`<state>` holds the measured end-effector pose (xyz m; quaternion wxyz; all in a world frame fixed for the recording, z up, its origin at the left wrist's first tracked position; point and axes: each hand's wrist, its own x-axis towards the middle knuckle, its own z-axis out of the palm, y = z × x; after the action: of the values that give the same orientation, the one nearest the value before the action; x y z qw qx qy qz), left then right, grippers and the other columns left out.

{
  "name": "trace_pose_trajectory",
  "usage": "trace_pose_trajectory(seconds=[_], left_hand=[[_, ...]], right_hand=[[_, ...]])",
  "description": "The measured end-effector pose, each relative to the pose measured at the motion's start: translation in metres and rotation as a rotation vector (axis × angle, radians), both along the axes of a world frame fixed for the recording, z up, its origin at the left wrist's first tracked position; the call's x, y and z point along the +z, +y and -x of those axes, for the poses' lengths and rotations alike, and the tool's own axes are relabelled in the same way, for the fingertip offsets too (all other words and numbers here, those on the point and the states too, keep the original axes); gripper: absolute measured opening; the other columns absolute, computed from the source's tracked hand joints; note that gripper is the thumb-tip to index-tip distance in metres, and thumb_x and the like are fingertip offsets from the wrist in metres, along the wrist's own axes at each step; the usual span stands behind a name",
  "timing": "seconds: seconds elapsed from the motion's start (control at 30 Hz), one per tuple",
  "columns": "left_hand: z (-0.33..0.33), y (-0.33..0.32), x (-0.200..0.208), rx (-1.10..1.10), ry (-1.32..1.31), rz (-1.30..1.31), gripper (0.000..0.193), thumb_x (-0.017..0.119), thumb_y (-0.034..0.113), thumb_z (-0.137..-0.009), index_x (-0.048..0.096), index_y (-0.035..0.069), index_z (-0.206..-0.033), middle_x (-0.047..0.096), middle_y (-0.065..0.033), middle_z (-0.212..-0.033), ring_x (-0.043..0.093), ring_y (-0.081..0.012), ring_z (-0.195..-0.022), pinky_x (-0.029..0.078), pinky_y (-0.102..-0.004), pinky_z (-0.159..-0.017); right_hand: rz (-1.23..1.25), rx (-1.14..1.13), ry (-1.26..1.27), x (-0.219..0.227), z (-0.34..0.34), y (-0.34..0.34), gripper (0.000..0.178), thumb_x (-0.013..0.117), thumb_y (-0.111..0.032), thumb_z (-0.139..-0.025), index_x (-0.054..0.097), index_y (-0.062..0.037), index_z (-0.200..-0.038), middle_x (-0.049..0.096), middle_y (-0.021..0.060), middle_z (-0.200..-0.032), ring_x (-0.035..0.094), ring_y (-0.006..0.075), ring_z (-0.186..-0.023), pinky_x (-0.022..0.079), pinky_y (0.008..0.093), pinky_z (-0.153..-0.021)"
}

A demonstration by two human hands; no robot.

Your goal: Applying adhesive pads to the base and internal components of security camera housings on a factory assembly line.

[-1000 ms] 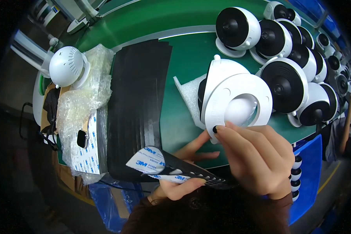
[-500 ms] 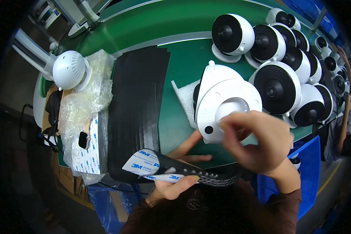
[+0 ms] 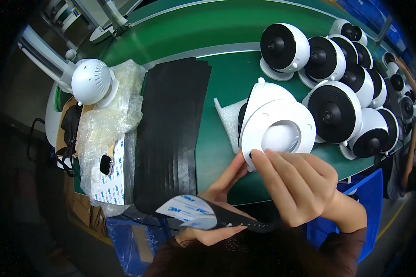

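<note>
Green worktop (image 3: 226, 76), R side: cluster of blk/wht ball units (image 3: 333, 113), gloss plastic, crowding close by wht ring-base unit (image 3: 305, 122), mid-table, tilted, base toward wearer, partly over grainy wht foam block (image 3: 229, 117). L side: flat blk sheets (image 3: 171, 129), smooth, stacked; crinkly clear wrap (image 3: 108, 101); sq. watch (image 3: 106, 165).
L hand (image 3: 219, 201): gripping curled blk strip sheet (image 3: 231, 219) w/ printed backing; fingertip at base edge.
R hand (image 3: 305, 189): fingers bent, tips at sm. blk dot (image 3: 250, 155) on base; pinch or press, can't tell.

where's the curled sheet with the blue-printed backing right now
In the head view, the curled sheet is low near the middle, in the left hand, by the near right corner of the black stack and left of the right hand.
</note>
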<state>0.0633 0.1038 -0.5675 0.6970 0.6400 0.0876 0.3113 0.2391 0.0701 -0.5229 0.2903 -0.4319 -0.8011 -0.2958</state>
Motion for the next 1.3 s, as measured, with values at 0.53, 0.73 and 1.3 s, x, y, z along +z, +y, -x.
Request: trace_pose_trajectory(seconds=[0.53, 0.73, 1.3], left_hand=[[-0.010, 0.015, -0.019, -0.002, -0.252, -0.586, 0.100, 0.083, 0.023, -0.046, 0.030, 0.005, -0.129, 0.035, -0.0059, -0.101, 0.033, -0.0149, -0.095, 0.029, -0.0218, -0.084], [-0.003, 0.007, -0.024, 0.157, -0.259, -0.394, 0.057, 0.074, 0.021, -0.055, 0.054, 0.011, -0.108, 0.048, -0.0095, -0.102, 0.043, -0.0179, -0.085, 0.035, -0.0243, -0.076], [-0.010, -0.003, -0.012, 0.445, 0.018, -0.069, 0.075, 0.073, 0.022, -0.059, 0.039, 0.003, -0.123, 0.026, -0.0177, -0.129, 0.033, -0.0266, -0.109, 0.027, -0.0332, -0.093]], right_hand=[[0.172, 0.089, 0.284, 0.002, 0.002, -0.018, 0.034, 0.058, -0.009, -0.045, 0.063, -0.0034, -0.078, 0.052, 0.0009, -0.066, 0.049, 0.0107, -0.056, 0.038, 0.0199, -0.043], [0.710, 0.120, 1.056, 0.014, 0.005, -0.024, 0.014, 0.067, -0.001, -0.063, 0.060, -0.0007, -0.076, 0.059, 0.0052, -0.070, 0.055, 0.0095, -0.054, 0.040, 0.0178, -0.041], [0.582, -0.083, 0.945, 0.021, 0.000, -0.010, 0.006, 0.058, 0.003, -0.066, 0.055, 0.0000, -0.069, 0.056, 0.0044, -0.064, 0.049, 0.0081, -0.053, 0.036, 0.0188, -0.050]])
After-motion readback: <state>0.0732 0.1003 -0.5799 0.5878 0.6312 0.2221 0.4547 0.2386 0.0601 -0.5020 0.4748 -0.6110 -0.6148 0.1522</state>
